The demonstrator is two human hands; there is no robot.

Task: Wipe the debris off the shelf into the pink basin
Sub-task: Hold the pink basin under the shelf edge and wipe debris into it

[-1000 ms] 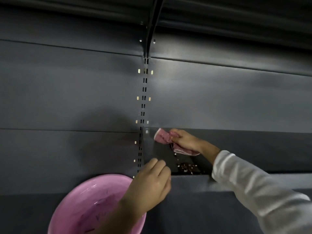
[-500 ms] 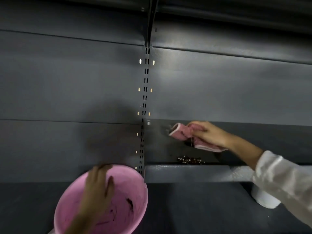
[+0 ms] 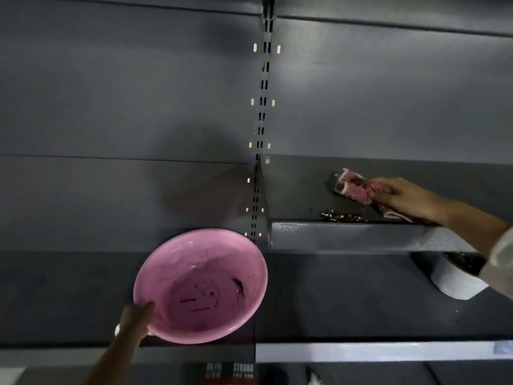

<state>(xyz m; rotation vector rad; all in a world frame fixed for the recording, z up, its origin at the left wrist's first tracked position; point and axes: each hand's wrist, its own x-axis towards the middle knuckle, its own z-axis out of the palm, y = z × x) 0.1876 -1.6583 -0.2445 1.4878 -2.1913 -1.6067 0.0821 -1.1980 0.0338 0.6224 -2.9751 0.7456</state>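
A pink basin (image 3: 177,262) hangs tilted below and left of the grey shelf (image 3: 347,234), gripped at its lower left rim by my left hand (image 3: 137,319). Dark marks show inside the basin. A small heap of brown debris (image 3: 342,217) lies at the shelf's front edge. My right hand (image 3: 402,198) rests on the shelf to the right of the heap and behind it, shut on a pink and white cloth (image 3: 355,188).
A slotted upright (image 3: 262,129) runs down the dark back panel at the shelf's left end. A white cup-like container (image 3: 455,282) holding brown bits stands on the lower shelf (image 3: 361,351) at right. Dark packages (image 3: 230,370) show at the bottom.
My left hand has shifted from over the basin to its lower left rim, and the basin now tilts towards me. My right hand with the cloth has slid right along the shelf.
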